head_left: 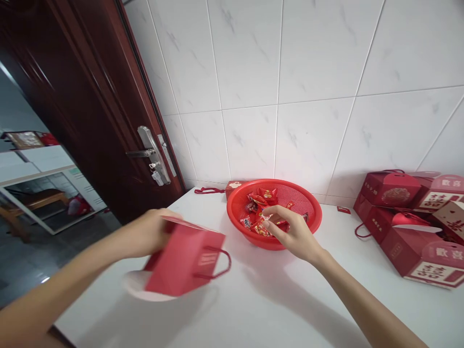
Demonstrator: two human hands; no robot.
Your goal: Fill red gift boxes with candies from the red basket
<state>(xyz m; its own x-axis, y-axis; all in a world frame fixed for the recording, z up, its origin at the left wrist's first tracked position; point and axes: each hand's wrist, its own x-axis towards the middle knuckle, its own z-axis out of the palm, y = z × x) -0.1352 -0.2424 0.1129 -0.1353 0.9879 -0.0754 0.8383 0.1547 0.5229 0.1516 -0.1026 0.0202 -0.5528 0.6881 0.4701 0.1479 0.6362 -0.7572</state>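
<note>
My left hand [147, 232] grips a red paper gift box [188, 258] with a dark red cord handle. The box is tilted above the table, and one pale-lined flap hangs open at its lower left. Part of my left fingers is hidden behind the box. Over the red plastic basket [315, 215] reaches my right hand [297, 232], thumb and index finger curved and slightly apart, with nothing visible between them. Right beneath its fingertips lie several red-wrapped candies [263, 227] in the basket.
Several red gift boxes [387, 232] are piled at the right. A small red packet [343, 210] lies near the tiled wall [311, 140]. Behind the basket stand a small red box [232, 186] and a dark red cord [208, 191]. A brown door [90, 96] is at the left.
</note>
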